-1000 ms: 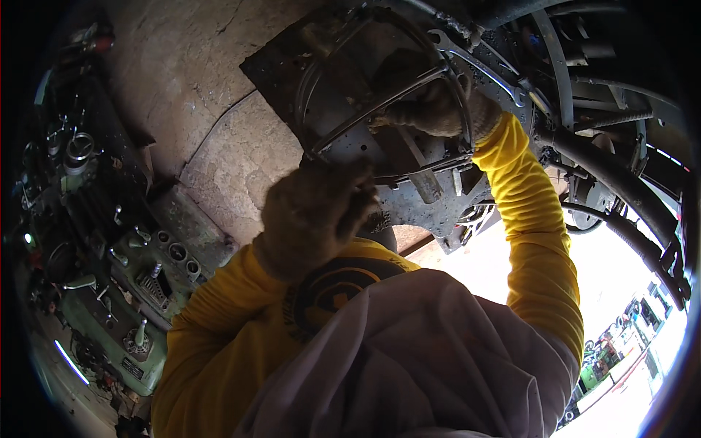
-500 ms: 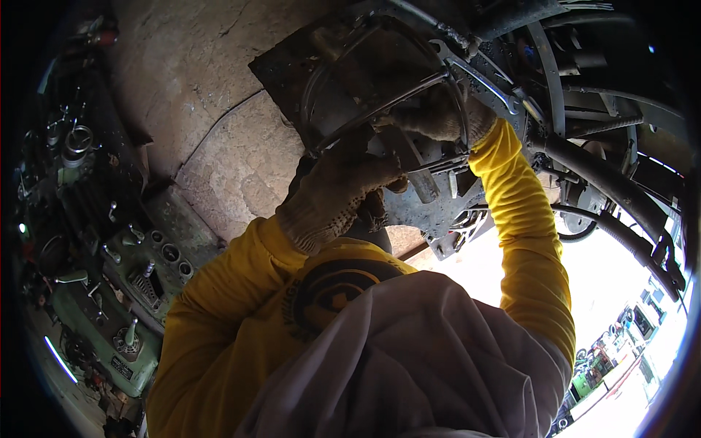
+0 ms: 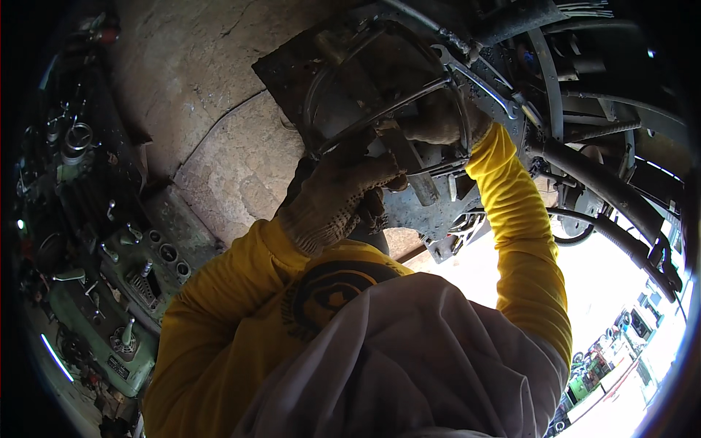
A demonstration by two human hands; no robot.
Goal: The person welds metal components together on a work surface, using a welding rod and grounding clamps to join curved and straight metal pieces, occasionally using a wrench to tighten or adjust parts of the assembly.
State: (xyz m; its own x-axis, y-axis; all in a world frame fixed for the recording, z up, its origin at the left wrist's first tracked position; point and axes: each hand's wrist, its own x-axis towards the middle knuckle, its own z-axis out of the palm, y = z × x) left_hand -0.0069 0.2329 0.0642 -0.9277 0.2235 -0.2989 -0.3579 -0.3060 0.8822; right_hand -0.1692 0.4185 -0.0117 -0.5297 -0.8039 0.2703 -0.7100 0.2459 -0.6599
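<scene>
Both hands wear knitted work gloves under yellow sleeves. My left hand [image 3: 328,193] is closed on the near side of a dark frame of bent metal rods [image 3: 387,108], thumb pointing right and fingers curled beneath. My right hand [image 3: 445,123] reaches over the frame's right side. Its fingers point left and look curled in deep shadow, so what they hold cannot be made out. Between the hands a flat metal bar [image 3: 412,162] slants across a dark metal plate [image 3: 405,212]. An open-ended wrench [image 3: 478,79] lies just beyond my right hand.
Metal pipes and bars [image 3: 599,179] crowd the right side, with a black hose [image 3: 577,213] among them. To the left stands a green machine [image 3: 109,314] with levers and dials. A thin cable [image 3: 219,124] crosses the stone floor [image 3: 241,171].
My right fingers have drawn back slightly to the right, uncovering the far end of the flat bar. My left hand keeps nearly the same place on the frame.
</scene>
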